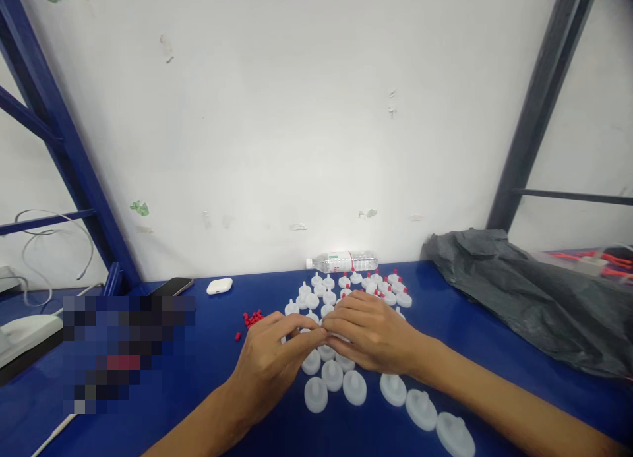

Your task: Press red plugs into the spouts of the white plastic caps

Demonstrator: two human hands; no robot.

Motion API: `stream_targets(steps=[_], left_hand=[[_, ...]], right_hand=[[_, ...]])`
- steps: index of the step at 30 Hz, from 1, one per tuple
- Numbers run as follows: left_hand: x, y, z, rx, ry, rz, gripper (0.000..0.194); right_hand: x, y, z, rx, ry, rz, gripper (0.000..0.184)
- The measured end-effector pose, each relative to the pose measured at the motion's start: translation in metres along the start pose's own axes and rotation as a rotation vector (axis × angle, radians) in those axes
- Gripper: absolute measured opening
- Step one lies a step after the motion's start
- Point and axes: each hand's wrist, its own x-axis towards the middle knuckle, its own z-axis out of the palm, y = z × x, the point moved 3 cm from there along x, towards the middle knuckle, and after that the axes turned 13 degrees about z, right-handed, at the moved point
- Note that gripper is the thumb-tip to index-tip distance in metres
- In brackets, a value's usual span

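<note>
My left hand (277, 351) and my right hand (370, 332) meet over the middle of a group of white nozzle caps. The thumb and index finger of my left hand are pinched together, touching the fingertips of my right hand. My right fingers are bent and close together, palm down. Whatever lies between the fingertips is hidden. Round white caps with a short spout (331, 376) stand around and below the hands. Farther back, several caps carry small red tips (404, 297). A small pile of loose red tips (254, 318) lies left of my left hand.
A clear plastic bottle (341, 262) lies on its side against the wall. A white earbud case (219, 286) and a phone (172, 287) lie at the back left of the blue table (208, 351). Dark grey plastic sheeting (524, 299) covers the right side. A power strip (30, 335) sits far left.
</note>
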Motion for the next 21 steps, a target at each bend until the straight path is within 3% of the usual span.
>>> stream_targets(steps=[14,19,21], left_hand=[[0.008,0.0015,-0.0029,-0.182,0.021,-0.069,0.014],[0.0074,-0.003,-0.0014,-0.349,0.065,-0.34,0.01],[0.0086,-0.0037,-0.0017,-0.402,0.049,-0.463,0.02]], right_hand=[[0.001,-0.0031,-0.0049,-0.035,0.055,-0.007,0.011],[0.0012,-0.0018,-0.007,-0.044,0.087,-0.041,0.011],[0.001,-0.0026,-0.0093,-0.033,0.113,-0.064,0.011]])
